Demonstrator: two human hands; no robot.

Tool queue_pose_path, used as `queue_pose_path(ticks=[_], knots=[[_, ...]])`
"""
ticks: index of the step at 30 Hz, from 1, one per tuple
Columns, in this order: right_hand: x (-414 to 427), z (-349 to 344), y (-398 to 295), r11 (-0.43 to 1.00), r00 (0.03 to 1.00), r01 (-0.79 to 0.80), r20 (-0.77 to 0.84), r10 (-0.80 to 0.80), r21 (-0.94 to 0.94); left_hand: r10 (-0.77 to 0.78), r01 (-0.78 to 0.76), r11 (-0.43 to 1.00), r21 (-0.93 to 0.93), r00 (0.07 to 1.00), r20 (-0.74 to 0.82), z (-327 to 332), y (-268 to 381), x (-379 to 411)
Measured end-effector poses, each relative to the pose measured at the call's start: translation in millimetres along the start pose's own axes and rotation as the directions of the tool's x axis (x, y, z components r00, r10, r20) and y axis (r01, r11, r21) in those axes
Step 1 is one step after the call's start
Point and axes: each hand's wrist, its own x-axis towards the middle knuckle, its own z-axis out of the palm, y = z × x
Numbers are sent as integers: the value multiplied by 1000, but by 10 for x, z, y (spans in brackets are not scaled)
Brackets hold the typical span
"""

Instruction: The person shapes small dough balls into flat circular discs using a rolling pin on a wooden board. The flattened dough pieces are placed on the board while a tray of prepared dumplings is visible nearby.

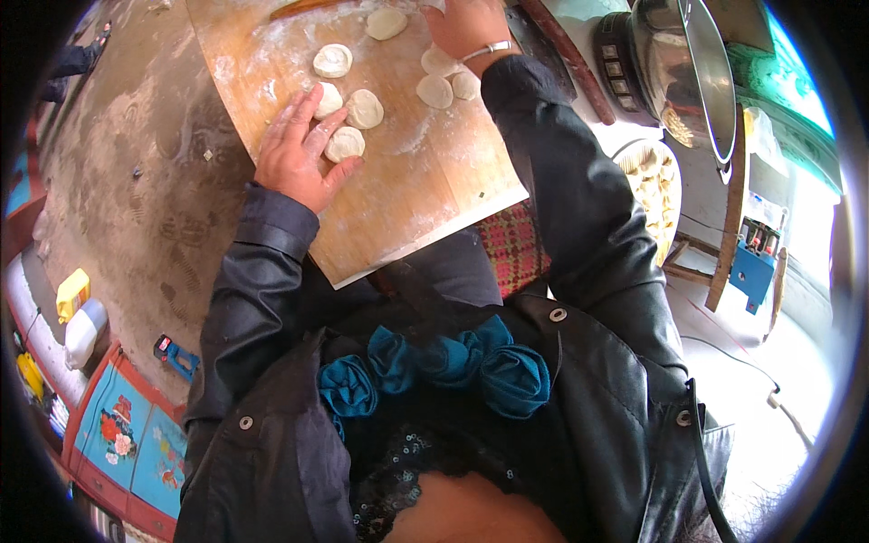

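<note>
A floured wooden board (400, 197) lies before me, over my lap. My left hand (299, 153) rests at its left side with fingers spread. Its fingertips touch a small dough round (329, 102) and lie close beside two more, a right-hand dough round (364, 109) and a lower dough round (345, 144). Another dough round (333, 61) sits just above. At the top edge is my right hand (468, 30), its fingers partly cut off by the frame. Thin flattened dough discs (434, 91) lie below it, and another flat disc (386, 24) is to its left.
A wooden stick (302, 8) lies at the board's far end. Right of the board are a dark reddish bar (570, 58), a steel electric pot (679, 75) and a tray of shaped dough pieces (648, 176). A painted cabinet (129, 434) and a yellow jug (73, 295) stand lower left.
</note>
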Motion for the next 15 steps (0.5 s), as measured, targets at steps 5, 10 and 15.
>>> queue_pose_path(ticks=[5, 10, 15], knots=[[53, 38, 18, 986, 948, -169, 275, 160, 7, 18, -18, 1000, 22, 1000, 4, 16, -41, -24], [105, -37, 39, 990, 942, -137, 314, 118, 38, 35, -34, 999, 38, 999, -29, 38, -51, -30], [55, -111, 206, 997, 930, -5, 368, -22, 72, 1, -1, 1000, -10, 1000, -8, 34, -43, -15]])
